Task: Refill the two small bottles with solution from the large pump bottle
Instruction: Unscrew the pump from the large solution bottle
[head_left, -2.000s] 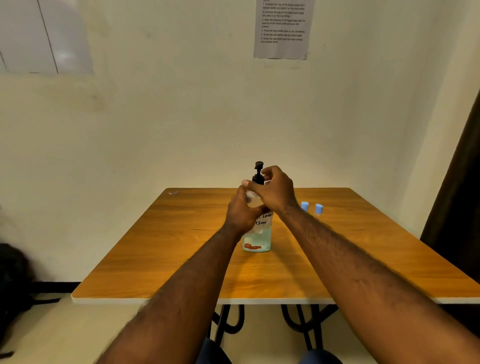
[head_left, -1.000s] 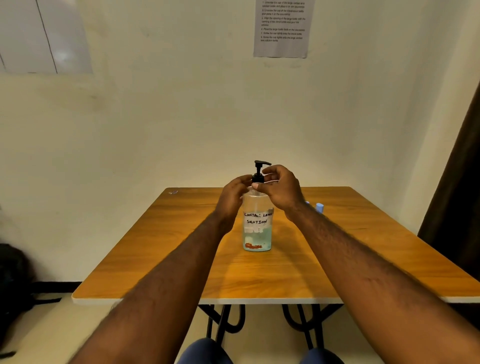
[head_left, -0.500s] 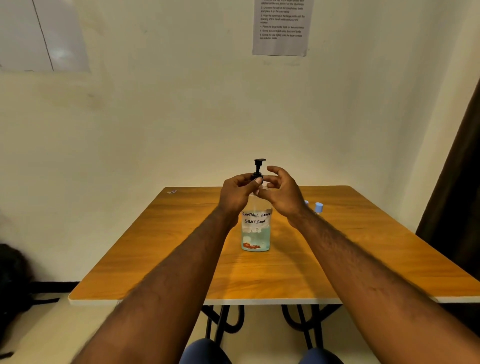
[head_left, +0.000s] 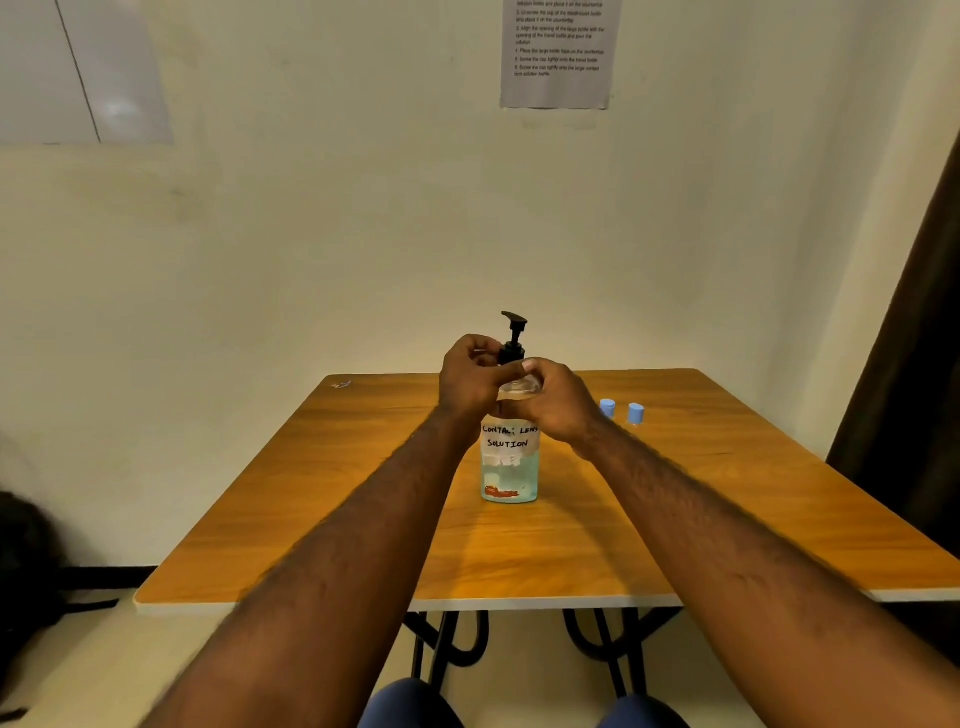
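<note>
Both my hands on the pump bottle (head_left: 509, 467), loosening its top.
My right hand (head_left: 553, 408) clasps its shoulder to steady it on the table (head_left: 363, 493); my left hand (head_left: 467, 379) pinches the black collar (head_left: 511, 354) to twist it, I judge. The two small bottles (head_left: 607, 409) wait, capped, at its 2 o'clock.

The pump bottle (head_left: 510, 467) stands upright near the middle of the table (head_left: 337, 530), the left hand (head_left: 467, 382) at its neck from the left, the right hand (head_left: 556, 400) from the right. 2 small bottles (head_left: 607, 408) (head_left: 636, 413) stand side by side right of it, slightly farther back
</note>
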